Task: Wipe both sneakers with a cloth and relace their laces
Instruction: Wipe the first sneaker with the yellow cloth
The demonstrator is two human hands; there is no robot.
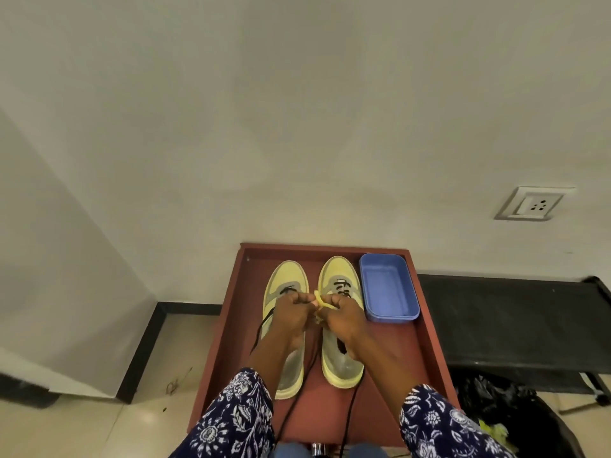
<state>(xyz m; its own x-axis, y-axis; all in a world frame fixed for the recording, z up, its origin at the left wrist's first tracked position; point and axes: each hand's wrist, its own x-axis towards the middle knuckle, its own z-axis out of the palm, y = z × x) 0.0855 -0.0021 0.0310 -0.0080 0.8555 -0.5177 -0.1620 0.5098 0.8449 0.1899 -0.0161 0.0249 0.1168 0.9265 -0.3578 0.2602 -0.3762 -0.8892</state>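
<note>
Two yellow and grey sneakers stand side by side on a reddish-brown table (423,325), toes away from me. The left sneaker (287,279) and the right sneaker (339,274) have black laces; loose lace ends (350,408) trail toward me over the table's front. Above the gap between the shoes, my left hand (291,314) and my right hand (344,314) both grip a small yellow cloth (320,302), bunched between the fists. Most of the cloth is hidden inside my fingers.
A blue plastic tub (388,289) sits on the table to the right of the right sneaker. A black bench (512,322) stands to the right, with a dark bag (502,404) below it. A white wall with a socket (532,204) is behind.
</note>
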